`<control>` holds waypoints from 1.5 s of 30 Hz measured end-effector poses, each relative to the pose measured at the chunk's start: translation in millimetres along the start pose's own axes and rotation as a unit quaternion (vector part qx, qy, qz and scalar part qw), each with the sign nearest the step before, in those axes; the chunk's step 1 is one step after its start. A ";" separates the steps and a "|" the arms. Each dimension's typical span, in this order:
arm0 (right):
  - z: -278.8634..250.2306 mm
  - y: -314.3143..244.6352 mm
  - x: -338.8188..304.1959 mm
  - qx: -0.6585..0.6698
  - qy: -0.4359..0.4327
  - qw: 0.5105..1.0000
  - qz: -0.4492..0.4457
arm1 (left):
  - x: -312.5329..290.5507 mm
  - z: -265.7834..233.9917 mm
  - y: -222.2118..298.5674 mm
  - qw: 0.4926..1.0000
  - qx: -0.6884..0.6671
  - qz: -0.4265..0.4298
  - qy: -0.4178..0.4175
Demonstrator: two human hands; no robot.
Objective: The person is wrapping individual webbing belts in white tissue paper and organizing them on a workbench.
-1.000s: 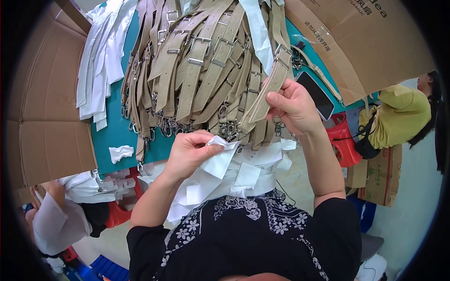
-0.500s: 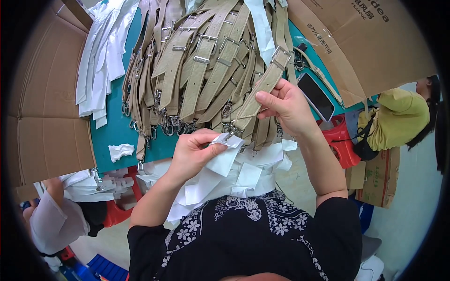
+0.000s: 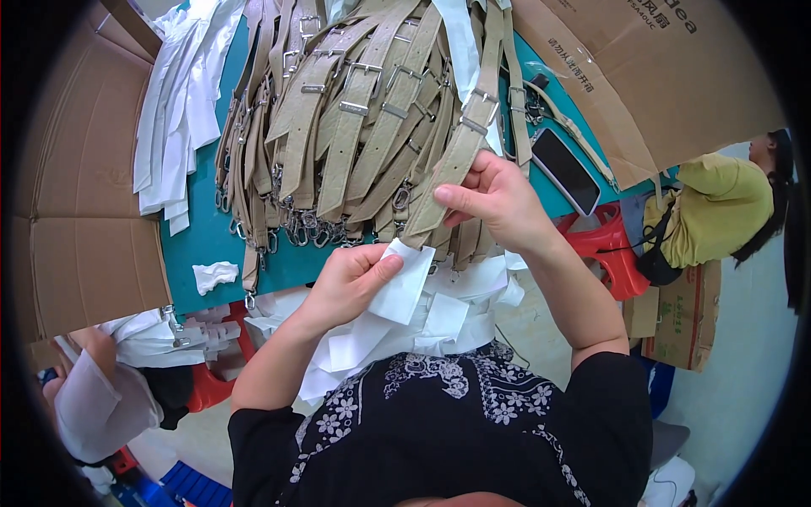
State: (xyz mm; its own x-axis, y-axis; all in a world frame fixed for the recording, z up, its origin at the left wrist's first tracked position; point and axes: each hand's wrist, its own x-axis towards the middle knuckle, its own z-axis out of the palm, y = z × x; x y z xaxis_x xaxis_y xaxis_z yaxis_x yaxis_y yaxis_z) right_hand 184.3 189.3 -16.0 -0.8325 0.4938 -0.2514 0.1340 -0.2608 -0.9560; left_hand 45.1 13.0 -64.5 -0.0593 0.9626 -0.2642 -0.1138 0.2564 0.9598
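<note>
My right hand (image 3: 492, 200) pinches a beige strap (image 3: 457, 162) with a silver buckle, just above its pointed lower end. A white paper strip (image 3: 406, 287) is held between the thumb and fingers of my left hand (image 3: 356, 280). The strip's upper edge meets the tip of the strap and hides the metal clasp there. Beyond my hands lies a big heap of beige buckled straps (image 3: 346, 152), with metal clips (image 3: 314, 228) hanging along its near side. More white paper strips (image 3: 446, 317) hang below the table edge, in front of my body.
Long white strips (image 3: 182, 110) lie on the green table (image 3: 198, 241) beside a crumpled white piece (image 3: 214, 276). A phone (image 3: 566, 171) rests at the right. Cardboard boxes (image 3: 93, 169) flank both sides. A person in yellow (image 3: 718, 203) sits at right, another (image 3: 106, 397) at left.
The strap's end and my right hand have moved slightly left and down. The white paper has been raised over the clasp at the strap's tip, which showed before.
</note>
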 end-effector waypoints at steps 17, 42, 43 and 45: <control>12.5 24.1 -1.3 -0.018 -0.045 0.998 -0.036 | 4.5 2.8 -3.5 0.996 0.023 0.053 0.061; 91.2 64.5 -24.9 0.058 -0.062 0.991 0.102 | -47.5 -29.5 -5.3 0.979 0.142 0.015 0.145; 92.1 68.9 -24.4 0.046 -0.072 0.994 0.071 | -52.0 -34.7 -7.3 0.978 0.163 0.000 0.132; 91.1 66.2 -23.9 0.036 -0.027 0.998 0.044 | -59.9 -41.1 -13.5 0.976 0.183 -0.016 0.121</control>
State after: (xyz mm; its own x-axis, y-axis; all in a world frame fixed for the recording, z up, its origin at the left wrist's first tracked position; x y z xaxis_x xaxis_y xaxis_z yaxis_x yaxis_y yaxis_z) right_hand 164.0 84.7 -59.5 -0.8474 0.4207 -0.3239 0.1707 -0.3619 -0.9165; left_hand 9.4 -51.7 -65.6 -0.2982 0.9162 -0.2676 0.2391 0.3431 0.9083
